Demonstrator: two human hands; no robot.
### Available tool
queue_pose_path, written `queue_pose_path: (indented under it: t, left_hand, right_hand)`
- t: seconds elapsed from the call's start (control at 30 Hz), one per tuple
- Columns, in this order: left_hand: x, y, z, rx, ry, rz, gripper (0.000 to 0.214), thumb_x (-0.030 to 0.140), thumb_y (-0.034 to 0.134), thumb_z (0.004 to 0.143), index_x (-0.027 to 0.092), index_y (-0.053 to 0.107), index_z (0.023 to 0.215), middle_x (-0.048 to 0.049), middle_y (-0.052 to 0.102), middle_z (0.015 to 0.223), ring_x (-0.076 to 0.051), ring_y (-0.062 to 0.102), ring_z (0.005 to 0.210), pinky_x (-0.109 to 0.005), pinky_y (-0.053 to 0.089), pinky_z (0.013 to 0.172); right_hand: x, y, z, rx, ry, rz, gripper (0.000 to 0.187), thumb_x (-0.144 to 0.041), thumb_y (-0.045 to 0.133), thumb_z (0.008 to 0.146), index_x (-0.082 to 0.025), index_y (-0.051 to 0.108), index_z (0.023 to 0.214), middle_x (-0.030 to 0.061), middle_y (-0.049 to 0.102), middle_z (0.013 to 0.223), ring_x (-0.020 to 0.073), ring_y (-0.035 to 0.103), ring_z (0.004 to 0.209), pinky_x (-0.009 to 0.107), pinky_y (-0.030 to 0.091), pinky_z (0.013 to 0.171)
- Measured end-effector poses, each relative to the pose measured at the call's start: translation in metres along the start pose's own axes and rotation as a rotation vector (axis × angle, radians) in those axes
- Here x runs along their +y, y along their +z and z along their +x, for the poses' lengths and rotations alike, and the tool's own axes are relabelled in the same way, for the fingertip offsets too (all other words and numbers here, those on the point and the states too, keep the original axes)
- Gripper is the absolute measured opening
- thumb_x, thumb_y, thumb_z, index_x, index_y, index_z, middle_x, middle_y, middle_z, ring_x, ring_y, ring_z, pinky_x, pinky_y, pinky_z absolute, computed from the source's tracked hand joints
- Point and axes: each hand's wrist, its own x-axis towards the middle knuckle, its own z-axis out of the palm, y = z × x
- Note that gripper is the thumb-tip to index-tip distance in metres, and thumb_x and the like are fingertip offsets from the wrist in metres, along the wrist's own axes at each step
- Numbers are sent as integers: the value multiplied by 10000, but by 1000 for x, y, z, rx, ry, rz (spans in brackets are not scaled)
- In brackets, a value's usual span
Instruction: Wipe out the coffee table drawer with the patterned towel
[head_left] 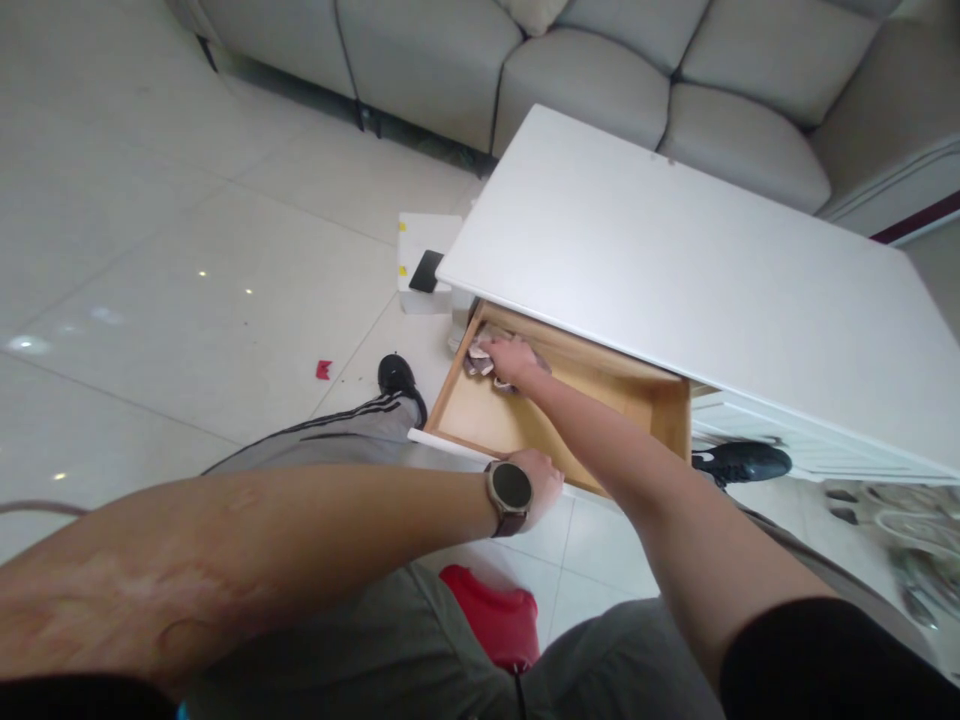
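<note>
A: What stage does the view present?

B: An intermediate one, by judgement. The wooden drawer (491,420) stands pulled out from the white coffee table (675,265), and the right hand (511,358) is inside it, on a crumpled cloth (477,362).

A: Where exactly does the cloth lie?

B: In the drawer's far left corner, as the wearer sees it, near the back and side walls and partly covered by the hand.

A: And the grip of each hand?

B: The left hand (543,482), below a wristwatch (512,487), is curled over the white drawer front (454,446). The right hand's fingertips are hidden; whether they pinch the cloth or merely press it cannot be told.

A: What is complete, and what is not?

B: Opening and reaching in are done. The drawer is not shut, nor is the cloth out of it; how much handling remains cannot be judged.
</note>
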Motion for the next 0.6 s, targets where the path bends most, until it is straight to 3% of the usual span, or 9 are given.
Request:
queue_pose_path:
  t: [0.13,0.27,0.37,0.43,0.6]
  left_hand:
    - [5,-8,-1,-42,-22,-16,290,1,519,908,42,748,1081,-211,787,921,-349,773,898,-453,613,714]
    - [4,-5,-2,-9,-8,-30,266,12,561,901,54,746,1088,-195,791,932,-324,770,895,-428,607,745]
    - [2,-4,-2,16,25,-21,234,17,589,895,60,748,1061,-190,789,913,-300,767,866,-405,602,761]
    - [2,-6,-2,9,21,-2,257,13,561,908,58,742,1084,-200,788,941,-306,764,887,-409,600,754]
    - [2,-11,-2,-30,-4,14,331,-23,500,918,37,732,1146,-221,784,1020,-344,761,954,-445,609,752]
  right_hand:
    - [17,10,-5,187,208,174,441,-190,560,928,-257,614,1360,135,688,1320,317,673,1159,430,515,990]
    - [20,34,-27,434,228,514,529,-176,589,854,-202,559,1381,130,700,1310,299,656,1180,434,503,1035]
    - [21,48,-41,706,225,865,530,-266,620,841,-179,534,1357,116,707,1299,255,653,1175,419,512,1045]
    - [19,55,-46,816,276,1090,519,-315,668,798,-175,562,1286,102,724,1255,231,668,1133,407,530,1027]
    - [7,69,-42,580,518,1581,380,-261,706,673,-173,657,1039,44,776,984,213,741,868,378,617,837]
